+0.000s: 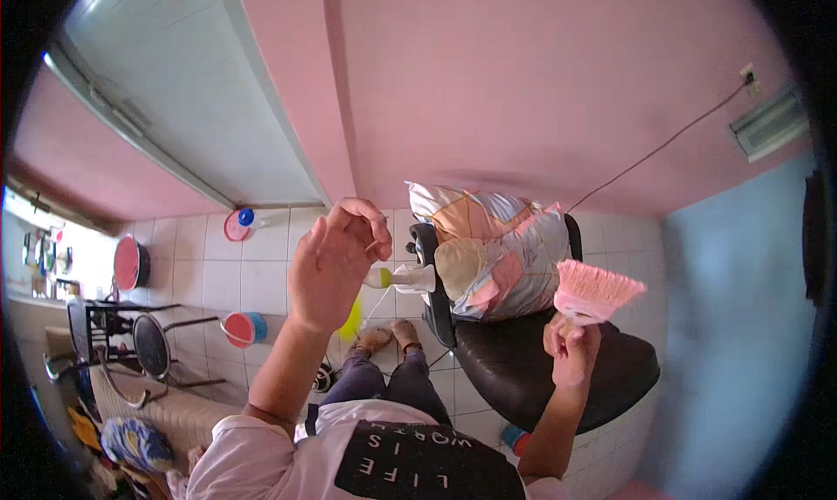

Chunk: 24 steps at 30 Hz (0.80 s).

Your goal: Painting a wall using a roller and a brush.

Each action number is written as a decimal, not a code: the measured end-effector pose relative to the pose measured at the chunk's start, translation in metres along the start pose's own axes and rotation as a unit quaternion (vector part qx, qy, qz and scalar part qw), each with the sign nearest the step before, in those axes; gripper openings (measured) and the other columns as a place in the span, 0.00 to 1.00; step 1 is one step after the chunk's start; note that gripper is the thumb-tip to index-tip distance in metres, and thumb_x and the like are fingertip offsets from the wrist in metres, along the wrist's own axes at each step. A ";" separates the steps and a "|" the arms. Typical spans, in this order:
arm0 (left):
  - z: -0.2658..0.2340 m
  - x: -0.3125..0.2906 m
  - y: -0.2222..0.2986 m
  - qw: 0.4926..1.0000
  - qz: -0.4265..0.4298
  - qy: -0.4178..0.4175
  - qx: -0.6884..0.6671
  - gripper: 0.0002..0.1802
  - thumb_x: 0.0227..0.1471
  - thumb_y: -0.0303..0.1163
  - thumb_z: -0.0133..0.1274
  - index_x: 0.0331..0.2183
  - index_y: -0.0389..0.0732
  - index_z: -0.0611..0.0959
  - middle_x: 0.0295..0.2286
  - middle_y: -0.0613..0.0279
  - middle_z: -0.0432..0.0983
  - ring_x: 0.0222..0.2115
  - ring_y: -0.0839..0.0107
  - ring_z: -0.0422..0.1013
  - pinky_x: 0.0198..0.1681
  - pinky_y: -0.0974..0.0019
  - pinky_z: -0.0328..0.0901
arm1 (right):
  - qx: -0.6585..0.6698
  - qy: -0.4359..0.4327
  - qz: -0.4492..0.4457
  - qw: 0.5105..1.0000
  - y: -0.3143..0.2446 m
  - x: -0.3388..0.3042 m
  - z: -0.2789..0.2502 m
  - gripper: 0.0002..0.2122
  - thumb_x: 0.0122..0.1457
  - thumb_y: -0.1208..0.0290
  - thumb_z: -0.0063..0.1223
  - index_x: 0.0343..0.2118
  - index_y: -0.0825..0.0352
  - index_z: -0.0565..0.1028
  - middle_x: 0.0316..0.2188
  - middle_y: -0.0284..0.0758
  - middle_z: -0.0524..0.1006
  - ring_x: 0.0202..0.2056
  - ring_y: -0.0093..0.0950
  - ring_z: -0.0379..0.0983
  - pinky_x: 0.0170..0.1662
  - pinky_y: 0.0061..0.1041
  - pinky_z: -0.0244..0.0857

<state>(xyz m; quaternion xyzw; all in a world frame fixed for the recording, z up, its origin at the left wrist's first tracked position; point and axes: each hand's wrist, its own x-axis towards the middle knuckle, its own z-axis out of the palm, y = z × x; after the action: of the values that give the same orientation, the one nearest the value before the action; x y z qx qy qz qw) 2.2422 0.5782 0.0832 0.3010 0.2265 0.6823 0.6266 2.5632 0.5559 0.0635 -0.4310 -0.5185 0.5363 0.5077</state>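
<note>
My right hand (pixel 571 352) is closed around the base of a pink brush (pixel 602 289), its bristles pointing up, above a black chair seat (pixel 540 369). Any handle of the brush is hidden. My left hand (pixel 336 260) is raised at the middle, fingers loosely bent and apart, with nothing visible in it. Just beyond its wrist is a white and lime-green object (pixel 410 278) with a flared end, partly covered by my hand; its kind is unclear. Patterned pillows (pixel 510 238) in pink, white and grey lean against the chair's backrest.
To the left stand a small pail (pixel 244 329), a dark-rimmed red basin (pixel 131 263) and a black stool (pixel 151 346). A beige sofa (pixel 166 411) lies at the lower left. A cord (pixel 654 156) runs up the pink wall to a socket (pixel 750 77).
</note>
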 end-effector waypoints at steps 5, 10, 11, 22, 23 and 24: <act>0.004 -0.016 0.001 0.998 0.034 0.048 0.018 0.26 0.52 0.53 0.36 0.37 0.38 0.70 0.29 0.62 0.65 0.32 0.72 0.61 0.38 0.68 0.54 | 0.054 -0.033 0.040 0.997 0.009 0.037 -0.012 0.25 0.52 0.44 0.50 0.23 0.68 0.68 0.12 0.28 0.62 0.12 0.15 0.52 0.14 0.16 0.41; 0.019 -0.023 0.023 0.998 0.043 0.038 0.024 0.26 0.52 0.52 0.37 0.37 0.38 0.70 0.30 0.62 0.66 0.32 0.72 0.62 0.38 0.68 0.55 | 0.050 -0.002 0.023 0.998 -0.011 0.041 -0.025 0.24 0.53 0.47 0.51 0.24 0.70 0.70 0.12 0.27 0.63 0.11 0.15 0.52 0.14 0.15 0.40; 0.011 -0.022 0.026 0.998 0.055 0.027 0.021 0.25 0.51 0.52 0.37 0.37 0.38 0.70 0.30 0.63 0.66 0.32 0.72 0.62 0.38 0.68 0.56 | 0.039 0.009 0.030 0.999 -0.010 0.044 -0.026 0.23 0.53 0.48 0.52 0.24 0.70 0.71 0.12 0.26 0.62 0.11 0.14 0.51 0.14 0.15 0.40; 0.035 0.104 0.050 0.981 -0.032 -0.079 0.172 0.25 0.54 0.50 0.34 0.41 0.40 0.73 0.35 0.64 0.70 0.37 0.71 0.66 0.41 0.68 0.58 | -0.114 -0.040 -0.136 0.983 -0.130 0.212 -0.029 0.11 0.56 0.67 0.51 0.23 0.70 0.74 0.14 0.25 0.65 0.18 0.14 0.56 0.21 0.15 0.48; 0.043 0.121 0.054 0.978 -0.027 -0.084 0.187 0.26 0.54 0.50 0.34 0.41 0.40 0.73 0.35 0.64 0.70 0.37 0.71 0.66 0.41 0.68 0.59 | -0.130 -0.056 -0.174 0.974 -0.148 0.237 -0.033 0.11 0.56 0.67 0.51 0.23 0.69 0.74 0.14 0.25 0.65 0.18 0.14 0.56 0.22 0.16 0.49; 0.053 0.136 0.061 0.976 -0.014 -0.090 0.197 0.26 0.54 0.50 0.34 0.41 0.40 0.73 0.35 0.64 0.70 0.37 0.71 0.66 0.41 0.68 0.59 | -0.154 -0.061 -0.209 0.964 -0.167 0.261 -0.034 0.12 0.55 0.66 0.51 0.22 0.69 0.74 0.14 0.25 0.65 0.18 0.14 0.56 0.22 0.16 0.49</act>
<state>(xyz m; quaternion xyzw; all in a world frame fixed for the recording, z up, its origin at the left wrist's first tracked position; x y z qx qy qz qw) 2.2303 0.7027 0.1800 0.4755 0.3037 0.5854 0.5822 2.5837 0.8101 0.2430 -0.3522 -0.7033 0.3573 0.5037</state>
